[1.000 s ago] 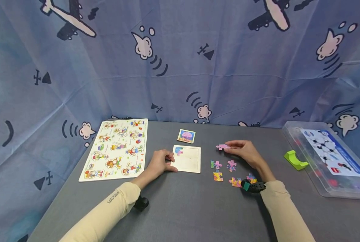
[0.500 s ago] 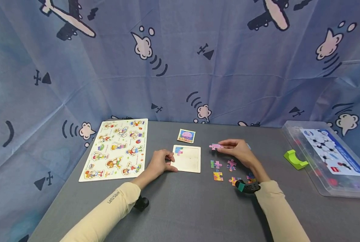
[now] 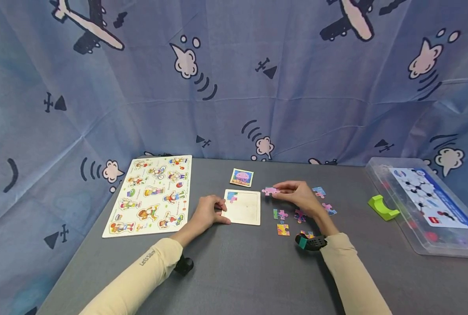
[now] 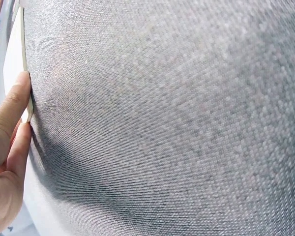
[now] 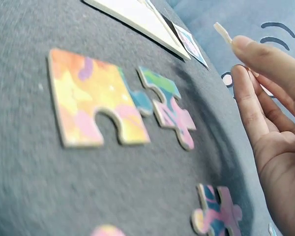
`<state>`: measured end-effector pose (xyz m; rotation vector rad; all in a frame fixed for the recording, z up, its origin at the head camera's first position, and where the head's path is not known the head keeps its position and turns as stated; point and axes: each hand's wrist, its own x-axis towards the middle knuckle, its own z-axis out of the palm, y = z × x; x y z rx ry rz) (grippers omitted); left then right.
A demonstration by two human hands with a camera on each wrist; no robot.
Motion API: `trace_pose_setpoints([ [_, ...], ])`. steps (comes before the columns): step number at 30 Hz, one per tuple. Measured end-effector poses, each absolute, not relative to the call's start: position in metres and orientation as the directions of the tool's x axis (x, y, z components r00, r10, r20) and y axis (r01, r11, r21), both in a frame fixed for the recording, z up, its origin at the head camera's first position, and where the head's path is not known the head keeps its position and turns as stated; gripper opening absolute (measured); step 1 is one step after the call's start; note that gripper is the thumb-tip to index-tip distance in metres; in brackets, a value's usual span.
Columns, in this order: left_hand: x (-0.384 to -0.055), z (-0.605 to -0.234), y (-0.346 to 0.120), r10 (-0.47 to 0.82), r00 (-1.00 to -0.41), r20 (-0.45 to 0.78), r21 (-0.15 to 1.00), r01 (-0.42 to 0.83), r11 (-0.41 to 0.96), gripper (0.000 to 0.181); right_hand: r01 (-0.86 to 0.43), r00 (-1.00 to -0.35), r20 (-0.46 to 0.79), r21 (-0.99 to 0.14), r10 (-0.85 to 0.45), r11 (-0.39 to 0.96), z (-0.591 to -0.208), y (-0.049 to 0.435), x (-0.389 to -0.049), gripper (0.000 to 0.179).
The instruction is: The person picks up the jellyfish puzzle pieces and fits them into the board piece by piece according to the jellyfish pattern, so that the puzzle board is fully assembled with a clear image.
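My right hand (image 3: 297,194) pinches a pink jigsaw piece (image 3: 269,191) between thumb and fingers, just off the right edge of a pale square puzzle tray (image 3: 247,209). Seen in the right wrist view, the piece (image 5: 222,32) is edge-on and held above the table. A blue-and-pink corner piece (image 3: 232,197) lies in the tray's upper left. My left hand (image 3: 208,212) grips the tray's left edge near its lower corner; the left wrist view has the thumb (image 4: 17,96) and a finger against that edge. Beyond the tray lies a small pink jellyfish picture (image 3: 242,177).
Several loose jigsaw pieces lie right of the tray, among them a yellow one (image 3: 283,229) and a blue one (image 3: 319,191). A large figure puzzle board (image 3: 147,197) is at left. A green arch block (image 3: 383,208) and a clear plastic case (image 3: 411,245) stand at right.
My right hand has moved left with the pink jigsaw piece, up close to the tray, uncovering loose pieces behind the wrist. My left hand has stayed at the tray's edge.
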<state>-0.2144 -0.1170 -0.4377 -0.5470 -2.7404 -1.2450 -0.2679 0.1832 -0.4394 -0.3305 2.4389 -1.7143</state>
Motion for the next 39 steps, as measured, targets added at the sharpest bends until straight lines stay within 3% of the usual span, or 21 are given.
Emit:
trace_pose_setpoints([
  [6, -0.214, -0.439, -0.118, 0.308, -0.92, 0.244, 0.713, 0.385, 0.586, 0.034, -0.12, -0.951, 0.04, -0.962, -0.307, 0.247, -0.444, 0.173, -0.27, 0.038],
  [22, -0.214, -0.44, -0.118, 0.308, -0.919, 0.246, 0.712, 0.387, 0.586, 0.034, -0.074, -0.942, 0.006, -0.979, -0.335, 0.19, -0.45, 0.145, -0.272, 0.038],
  [39, -0.213, -0.439, -0.118, 0.291, -0.926, 0.239, 0.711, 0.371, 0.598, 0.033, -0.097, -0.941, 0.011, -0.966, -0.338, 0.239, -0.451, 0.117, -0.272, 0.033],
])
